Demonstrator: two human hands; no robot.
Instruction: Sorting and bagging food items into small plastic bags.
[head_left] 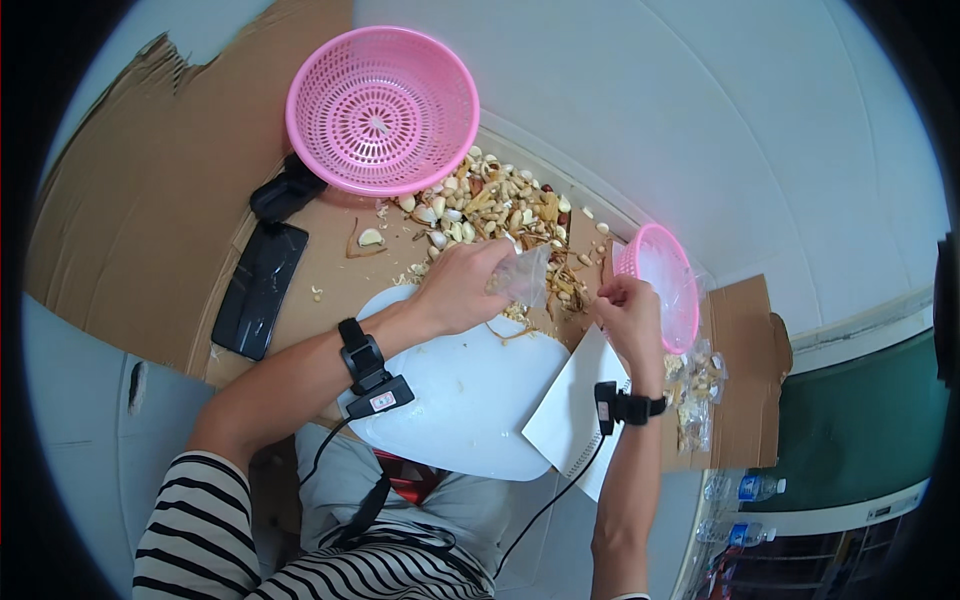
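Just above the near edge of the mixed pile [490, 205], my left hand [455, 290] grasps a small clear bag [530, 275] between thumb and fingers. The bag sticks out to the right of that hand, its long axis running roughly crosswise, so its free end faces my right hand [630, 315], which is apart from it; the left is clearly the nearer one. My right fingers are curled in with their tips drawn together beside the small pink basket [627, 260], but from this angle I can't tell whether they pinch anything. The bag is thin, crinkled and see-through; the pile behind it is a jumble of rounded pale cloves, tan shells and dry yellowish strips. Under my left forearm lies a smooth, glossy white board [460, 400] with a rounded outline, and a spiral notebook [570, 410] slants across its right edge. Farther out, brown cardboard [130, 215] stretches left beneath a flat black phone [258, 300], and a wide, slotted pink colander [340, 125] stands beyond the pile.
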